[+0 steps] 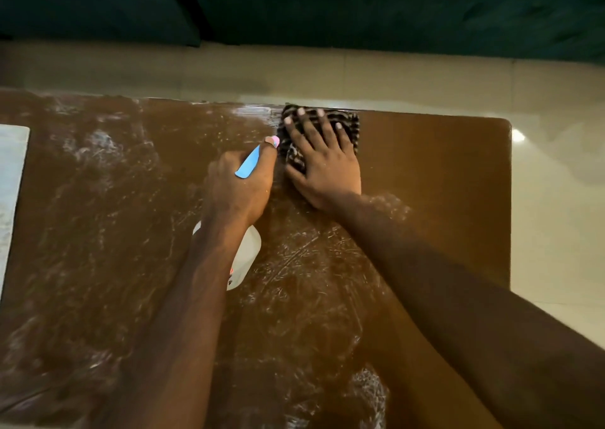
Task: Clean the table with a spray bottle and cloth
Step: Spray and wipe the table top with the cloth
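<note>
My left hand (240, 184) grips the neck of a white spray bottle (245, 258) with a blue trigger and pink nozzle; the bottle's body shows under my wrist, above the brown table (435, 173). My right hand (322, 163) lies flat with straight fingers on a dark striped cloth (352, 124), pressing it onto the table near the far edge. The cloth is mostly covered by that hand. White streaks and smears cover the table's left and middle; the strip to the right of the cloth looks plain brown.
A pale flat object (11, 183) lies at the table's left edge. Beyond the far and right edges is light tiled floor (556, 199). A dark green sofa (360, 9) stands across the floor at the back.
</note>
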